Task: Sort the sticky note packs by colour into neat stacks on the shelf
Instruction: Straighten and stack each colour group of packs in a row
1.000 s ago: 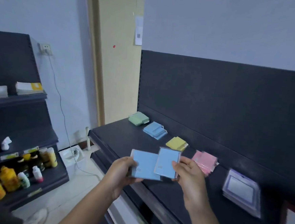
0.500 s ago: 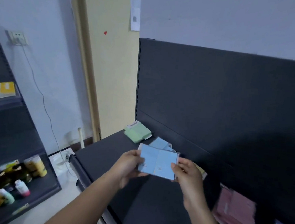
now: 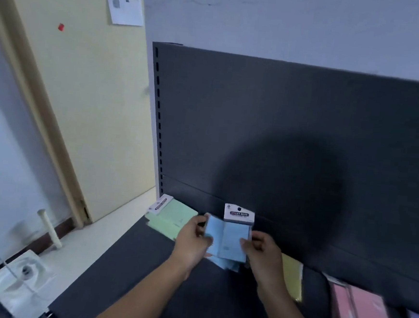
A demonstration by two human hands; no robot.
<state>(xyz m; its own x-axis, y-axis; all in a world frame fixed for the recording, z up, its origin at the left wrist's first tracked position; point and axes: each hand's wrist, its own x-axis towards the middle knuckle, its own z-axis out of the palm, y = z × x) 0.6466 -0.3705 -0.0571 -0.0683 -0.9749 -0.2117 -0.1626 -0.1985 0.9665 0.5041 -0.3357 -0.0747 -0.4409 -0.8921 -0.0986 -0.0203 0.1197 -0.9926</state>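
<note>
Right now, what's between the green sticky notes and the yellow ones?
Head view shows the blue packs there, held by the left hand and right hand.

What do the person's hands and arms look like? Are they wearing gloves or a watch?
No gloves: the left hand and right hand are both bare. The left forearm and right forearm are bare too, down to the picture's edge, so no sleeves show. No watch, bracelet or ring can be seen, though the picture is slightly blurry.

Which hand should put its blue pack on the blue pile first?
Probably the right hand: its blue pack hangs over the blue pile; the left hand is nearer the green packs.
</note>
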